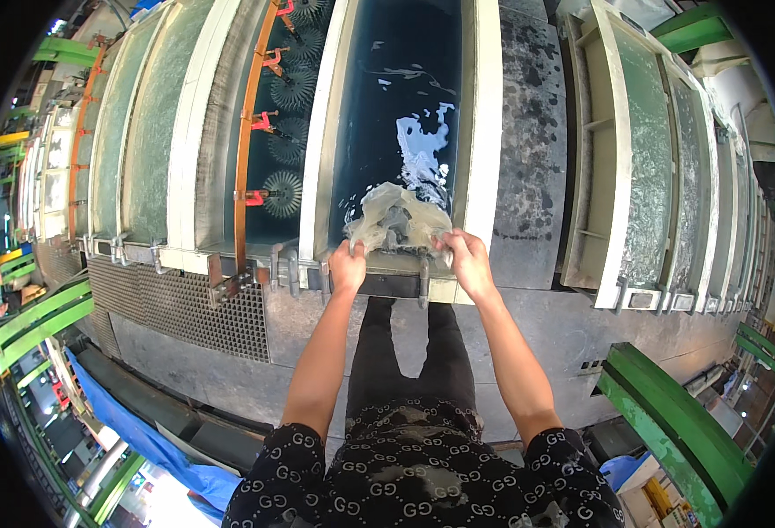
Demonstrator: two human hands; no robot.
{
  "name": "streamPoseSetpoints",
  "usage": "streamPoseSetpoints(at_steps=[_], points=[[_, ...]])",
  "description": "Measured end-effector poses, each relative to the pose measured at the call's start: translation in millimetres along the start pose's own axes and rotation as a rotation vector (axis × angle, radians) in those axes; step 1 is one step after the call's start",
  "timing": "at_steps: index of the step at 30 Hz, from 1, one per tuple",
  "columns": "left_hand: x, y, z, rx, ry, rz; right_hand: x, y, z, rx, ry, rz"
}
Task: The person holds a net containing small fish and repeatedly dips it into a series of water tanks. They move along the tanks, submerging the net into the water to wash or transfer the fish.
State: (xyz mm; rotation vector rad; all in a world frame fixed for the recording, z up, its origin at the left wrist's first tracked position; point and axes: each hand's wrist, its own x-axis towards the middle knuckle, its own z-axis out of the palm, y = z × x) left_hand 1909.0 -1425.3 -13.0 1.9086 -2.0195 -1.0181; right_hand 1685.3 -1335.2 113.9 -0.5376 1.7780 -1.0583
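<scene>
Both my arms reach forward to the near end of a long tank (484,114) filled with dark blue liquid. A crumpled, translucent whitish plastic sheet or bag (396,216) spreads between my hands, over the liquid's near end. My left hand (348,264) is closed on its left edge, close to the tank's front rim. On the other side my right hand (466,260) pinches its right edge, above the rim's right corner. Whether the sheet's far side dips into the liquid, I cannot tell. Bright reflections lie on the surface just beyond it.
Left of the tank, an orange bar (248,132) with red clamps carries several round finned metal parts (282,194) over another bath. More pale-walled tanks (618,176) stand to the right, past a wet grey slab (528,132). Metal grating (194,304) and green beams (669,422) are nearer.
</scene>
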Motion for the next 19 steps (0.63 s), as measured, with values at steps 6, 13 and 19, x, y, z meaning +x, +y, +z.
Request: streamPoseSetpoints(at_steps=[6,13,19], points=[[-8.5,51.4,-36.8,-0.516,0.064,0.102,16.1,38.9,-5.7,-0.030,0.077,0.078],[-33.4,66.5,-78.1,-0.708,0.107,0.112,31.4,37.4,-4.4,-0.052,0.133,0.143],[-7.3,12.3,-42.6,-0.271,0.067,0.018,10.0,-12.8,0.1,0.207,0.012,-0.059]])
